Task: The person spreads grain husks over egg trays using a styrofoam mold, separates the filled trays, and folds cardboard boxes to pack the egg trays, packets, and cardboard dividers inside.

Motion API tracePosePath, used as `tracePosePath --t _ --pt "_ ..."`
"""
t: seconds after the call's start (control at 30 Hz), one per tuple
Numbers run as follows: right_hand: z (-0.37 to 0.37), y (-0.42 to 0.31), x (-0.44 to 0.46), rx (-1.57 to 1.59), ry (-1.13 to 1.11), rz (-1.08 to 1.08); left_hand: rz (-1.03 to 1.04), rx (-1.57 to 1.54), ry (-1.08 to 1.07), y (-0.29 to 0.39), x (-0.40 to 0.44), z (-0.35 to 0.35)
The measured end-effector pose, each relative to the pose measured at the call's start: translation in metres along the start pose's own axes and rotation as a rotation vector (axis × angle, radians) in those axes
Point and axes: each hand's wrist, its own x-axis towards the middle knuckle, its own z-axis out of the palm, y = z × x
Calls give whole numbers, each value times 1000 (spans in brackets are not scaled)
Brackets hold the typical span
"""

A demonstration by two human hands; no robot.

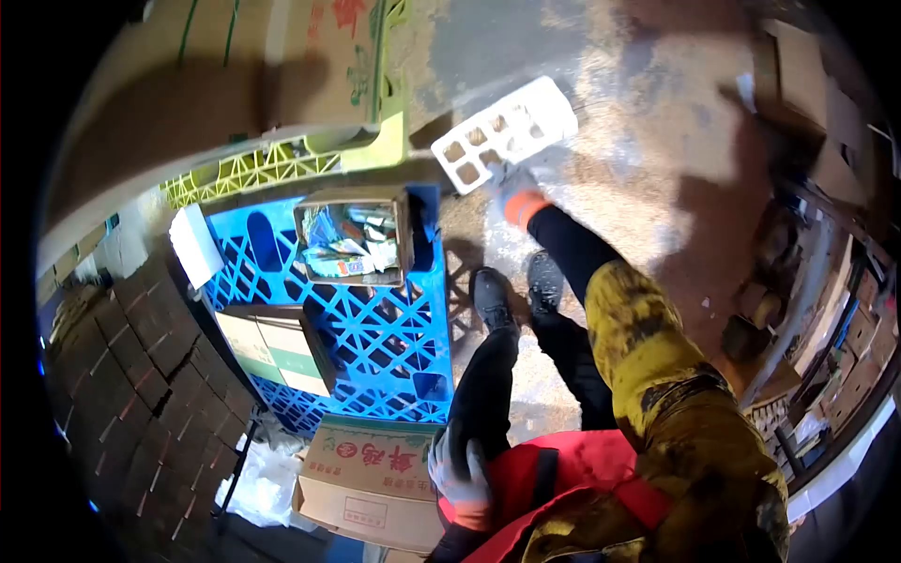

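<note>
A white foam packing insert (556, 114) with rows of square openings is near the top middle, tilted above the floor. My right hand (511, 186), in a grey glove with an orange cuff, is stretched forward and closed on its near edge; the fingertips are partly hidden. Lower down, my left hand (460, 474), gloved alike, rests against my leg beside the red apron (601, 460). Its fingers lie extended and hold nothing visible. Just left of that hand stands a brown carton (371, 460) with red print.
A blue plastic pallet (427, 328) at left bears an open carton (405, 239) of colourful packets and a green-and-white box (282, 347). Behind it, a large carton (253, 84) sits on a yellow-green pallet (389, 141). Stacked cartons (141, 375) line the left; cluttered shelving (835, 310) lines the right.
</note>
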Motion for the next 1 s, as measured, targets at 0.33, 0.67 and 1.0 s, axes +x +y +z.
tracePosePath --t 0.33,0.67,1.0 --pt "-276 8 -359 1453 621 255 269 -866 -323 129 13 -23" --pt "-382 31 -556 1564 1151 534 1169 81 -216 290 -128 -162" --pt "-507 -108 -739 943 1304 463 198 -1474 -1483 287 -222 -104"
